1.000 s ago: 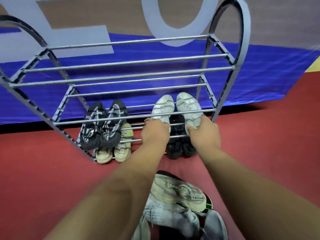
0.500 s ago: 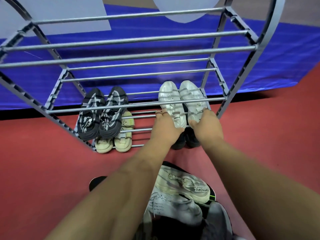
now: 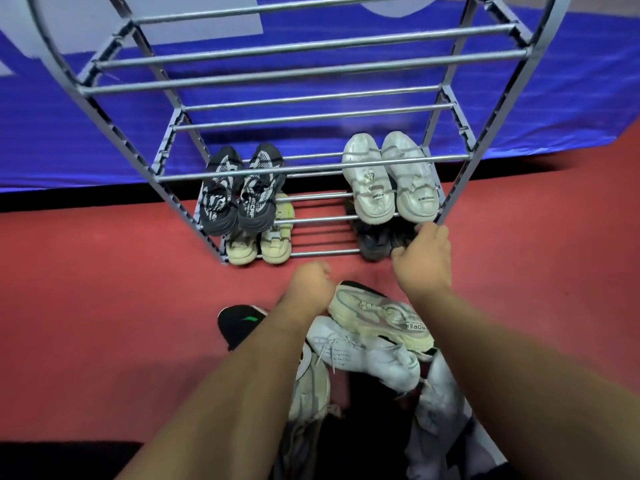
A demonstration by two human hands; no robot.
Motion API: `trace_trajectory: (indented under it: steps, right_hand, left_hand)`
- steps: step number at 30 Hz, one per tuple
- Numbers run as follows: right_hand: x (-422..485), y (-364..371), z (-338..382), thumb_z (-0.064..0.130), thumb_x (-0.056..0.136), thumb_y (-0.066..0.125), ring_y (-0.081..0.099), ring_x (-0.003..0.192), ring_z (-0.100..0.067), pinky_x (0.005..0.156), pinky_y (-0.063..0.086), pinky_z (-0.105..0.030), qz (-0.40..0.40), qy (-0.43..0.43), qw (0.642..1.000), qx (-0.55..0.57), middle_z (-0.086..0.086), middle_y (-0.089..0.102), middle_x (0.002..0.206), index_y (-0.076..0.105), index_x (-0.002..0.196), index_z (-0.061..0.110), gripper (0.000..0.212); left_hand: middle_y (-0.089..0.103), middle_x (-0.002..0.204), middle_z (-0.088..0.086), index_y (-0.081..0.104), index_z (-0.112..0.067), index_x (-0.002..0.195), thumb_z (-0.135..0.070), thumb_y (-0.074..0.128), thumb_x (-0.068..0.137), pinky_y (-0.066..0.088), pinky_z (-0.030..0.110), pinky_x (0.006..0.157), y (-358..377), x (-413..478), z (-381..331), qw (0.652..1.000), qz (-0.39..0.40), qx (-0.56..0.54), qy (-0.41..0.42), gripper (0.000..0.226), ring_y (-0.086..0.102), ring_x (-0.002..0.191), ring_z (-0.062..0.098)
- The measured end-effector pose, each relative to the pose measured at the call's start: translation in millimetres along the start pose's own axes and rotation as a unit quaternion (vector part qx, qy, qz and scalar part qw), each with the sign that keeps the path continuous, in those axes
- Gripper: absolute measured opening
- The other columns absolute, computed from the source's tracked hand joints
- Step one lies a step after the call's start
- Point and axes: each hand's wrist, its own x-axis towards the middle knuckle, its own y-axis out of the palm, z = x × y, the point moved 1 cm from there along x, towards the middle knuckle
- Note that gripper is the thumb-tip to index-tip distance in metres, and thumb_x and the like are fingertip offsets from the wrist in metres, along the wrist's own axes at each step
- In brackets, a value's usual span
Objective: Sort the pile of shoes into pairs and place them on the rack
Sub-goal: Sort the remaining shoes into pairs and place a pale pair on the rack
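A grey metal shoe rack (image 3: 311,168) stands on the red floor. On its second shelf sit a black-and-white patterned pair (image 3: 239,192) at the left and a white pair (image 3: 391,178) at the right. Below them on the bottom shelf are a cream pair (image 3: 259,244) and a dark pair (image 3: 377,240). The pile of shoes (image 3: 367,344) lies near me, with a cream sneaker (image 3: 377,313) on top. My left hand (image 3: 311,285) hovers over the pile with curled fingers, holding nothing. My right hand (image 3: 422,258) is just in front of the white pair, fingers loosely bent, empty.
A blue banner (image 3: 69,133) hangs behind the rack. The rack's upper shelves hold no shoes. A black shoe with a green mark (image 3: 239,323) lies at the pile's left edge. Bare red floor (image 3: 104,306) spreads to both sides.
Both hands have let go of the white pair, which now rests on the second shelf. The hands have drawn back toward me, the left one down to the pile.
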Motion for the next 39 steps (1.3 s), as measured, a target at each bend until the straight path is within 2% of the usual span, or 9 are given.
trace_trajectory:
  steps: [2, 5, 9, 14, 18, 23, 29, 34, 39]
  right_hand:
    - [-18, 12, -7, 0.018, 0.088, 0.065, 0.051, 0.118, -0.039, 0.101, 0.046, -0.049, 0.073, -0.03, 0.996, -0.032, -0.016, 0.05, 0.126, 0.057, 0.123, 0.007, 0.038]
    - [-44, 29, -17, 0.025, 0.09, 0.064, 0.053, 0.119, -0.043, 0.102, 0.047, -0.046, 0.2, -0.072, 0.97, -0.118, -0.018, 0.05, 0.125, 0.059, 0.124, 0.004, 0.04]
    - [-74, 43, -24, 0.047, 0.08, 0.055, 0.053, 0.119, -0.039, 0.104, 0.049, -0.045, 0.33, -0.058, 0.92, -0.204, -0.017, 0.053, 0.127, 0.061, 0.125, 0.008, 0.06]
    - [-102, 47, -29, 0.028, 0.087, 0.058, 0.057, 0.123, -0.035, 0.1, 0.049, -0.038, 0.364, -0.096, 0.89, -0.256, -0.015, 0.054, 0.136, 0.062, 0.129, 0.01, 0.046]
    - [-126, 56, -36, 0.028, 0.092, 0.06, 0.065, 0.114, -0.033, 0.084, 0.05, -0.031, 0.426, -0.134, 0.839, -0.312, -0.014, 0.068, 0.127, 0.067, 0.121, 0.01, 0.036]
    - [-148, 64, -48, 0.033, 0.094, 0.066, 0.062, 0.12, -0.033, 0.089, 0.05, -0.033, 0.437, -0.148, 0.82, -0.339, -0.013, 0.055, 0.137, 0.056, 0.139, 0.012, 0.051]
    - [-149, 63, -42, 0.03, 0.092, 0.066, 0.064, 0.116, -0.033, 0.089, 0.055, -0.034, 0.437, -0.165, 0.811, -0.352, -0.015, 0.059, 0.132, 0.059, 0.135, 0.009, 0.049]
    - [-148, 68, -39, 0.028, 0.093, 0.063, 0.065, 0.111, -0.032, 0.087, 0.056, -0.034, 0.438, -0.169, 0.808, -0.356, -0.015, 0.063, 0.127, 0.061, 0.129, 0.008, 0.041]
    - [-151, 67, -45, 0.027, 0.088, 0.064, 0.05, 0.126, -0.039, 0.099, 0.05, -0.047, 0.385, -0.179, 0.825, -0.372, -0.015, 0.047, 0.136, 0.058, 0.132, 0.012, 0.047]
  left_hand:
    - [0.074, 0.112, 0.009, 0.075, -0.013, 0.109, -0.021, 0.057, 0.094, 0.059, 0.042, 0.094, 9, -9, 32, 0.994, 0.047, 0.092, -0.029, 0.024, 0.069, 0.102, 0.031]
    - [0.063, 0.137, 0.013, 0.066, -0.013, 0.129, -0.028, 0.061, 0.085, 0.054, 0.04, 0.101, 24, -22, 78, 0.956, 0.152, 0.232, -0.097, 0.048, 0.061, 0.12, 0.033]
    - [0.037, 0.153, 0.009, 0.052, -0.021, 0.144, -0.034, 0.058, 0.088, 0.044, 0.051, 0.105, 21, -68, 95, 0.947, 0.12, 0.292, -0.055, 0.058, 0.039, 0.137, 0.039]
    - [0.03, 0.15, 0.013, 0.03, -0.032, 0.155, -0.046, 0.081, 0.083, 0.046, 0.056, 0.101, 31, -100, 112, 0.945, 0.079, 0.314, -0.05, 0.09, 0.036, 0.136, 0.04]
    - [0.048, 0.139, 0.013, 0.035, -0.026, 0.147, -0.02, 0.072, 0.088, 0.051, 0.051, 0.084, 29, -106, 122, 0.938, 0.057, 0.343, -0.003, 0.07, 0.05, 0.125, 0.04]
    - [0.058, 0.133, 0.008, 0.045, -0.026, 0.143, -0.031, 0.066, 0.093, 0.051, 0.046, 0.088, -7, -104, 128, 0.892, 0.09, 0.427, 0.122, 0.054, 0.051, 0.124, 0.036]
    - [0.046, 0.153, 0.008, 0.054, -0.03, 0.149, -0.026, 0.049, 0.103, 0.04, 0.043, 0.107, -34, -98, 176, 0.842, 0.087, 0.53, -0.052, 0.047, 0.038, 0.141, 0.035]
    - [0.045, 0.152, 0.016, 0.048, -0.012, 0.152, -0.034, 0.06, 0.098, 0.042, 0.047, 0.112, 1, -107, 192, 0.902, 0.077, 0.414, -0.099, 0.059, 0.043, 0.141, 0.038]
    - [0.042, 0.151, 0.022, 0.029, 0.0, 0.155, -0.067, 0.074, 0.076, 0.043, 0.041, 0.113, 50, -93, 192, 0.96, 0.085, 0.152, -0.221, 0.113, 0.048, 0.138, 0.037]
